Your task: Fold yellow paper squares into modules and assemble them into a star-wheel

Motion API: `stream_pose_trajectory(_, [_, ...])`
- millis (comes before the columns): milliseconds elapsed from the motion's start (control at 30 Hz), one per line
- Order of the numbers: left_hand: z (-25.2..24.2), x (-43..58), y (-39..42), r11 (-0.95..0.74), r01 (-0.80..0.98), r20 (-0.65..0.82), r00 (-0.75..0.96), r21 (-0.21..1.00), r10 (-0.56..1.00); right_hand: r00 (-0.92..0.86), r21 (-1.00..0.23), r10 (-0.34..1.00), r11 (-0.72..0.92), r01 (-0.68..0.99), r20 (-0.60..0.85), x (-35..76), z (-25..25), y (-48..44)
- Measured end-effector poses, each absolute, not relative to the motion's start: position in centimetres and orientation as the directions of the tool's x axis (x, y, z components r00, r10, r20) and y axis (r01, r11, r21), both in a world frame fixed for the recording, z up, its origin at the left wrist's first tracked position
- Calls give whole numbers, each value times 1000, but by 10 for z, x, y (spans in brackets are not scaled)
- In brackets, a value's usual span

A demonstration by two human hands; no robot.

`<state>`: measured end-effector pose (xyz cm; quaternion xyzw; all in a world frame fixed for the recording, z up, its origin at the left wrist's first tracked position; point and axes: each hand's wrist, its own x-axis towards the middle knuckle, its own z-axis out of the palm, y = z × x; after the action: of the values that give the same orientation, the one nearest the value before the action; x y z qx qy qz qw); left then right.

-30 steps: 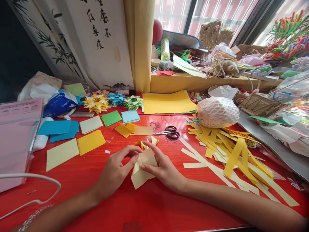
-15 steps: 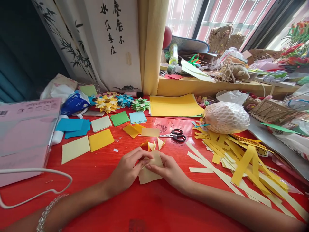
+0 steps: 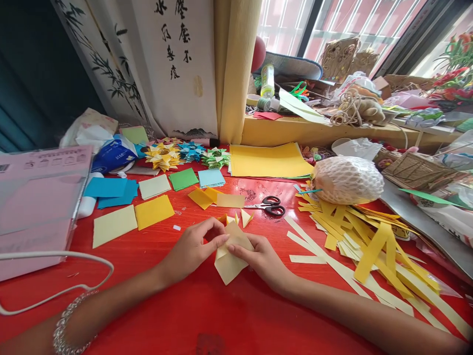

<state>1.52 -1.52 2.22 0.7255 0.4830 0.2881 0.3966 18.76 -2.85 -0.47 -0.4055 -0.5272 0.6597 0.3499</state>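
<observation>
A pale yellow paper square (image 3: pixel 229 259) lies partly folded on the red table (image 3: pixel 207 315), between both hands. My left hand (image 3: pixel 192 249) pinches its upper left edge with fingertips pressed together. My right hand (image 3: pixel 260 256) holds the right side, fingers curled on the fold. Small folded yellow pieces (image 3: pixel 236 218) lie just beyond the fingers. Black-handled scissors (image 3: pixel 271 207) rest a little farther back.
Yellow paper strips (image 3: pixel 365 241) pile at the right beside a net-wrapped round object (image 3: pixel 347 180). Coloured paper squares (image 3: pixel 133 217) and folded paper stars (image 3: pixel 185 155) lie at the left back. A pink box (image 3: pixel 37 197) and white cable (image 3: pixel 59 291) are at the left. A cluttered sill stands behind.
The hands have turned and refolded the pale paper; its lower corner now points down toward me. The view shifted slightly left and closer.
</observation>
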Motion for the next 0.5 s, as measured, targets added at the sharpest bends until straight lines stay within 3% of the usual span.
stream_pose_trajectory(500, [15,12,-18,-266,473,113,327,840,938,-445,-969,874,-243,-49,-197,187,-2,-29])
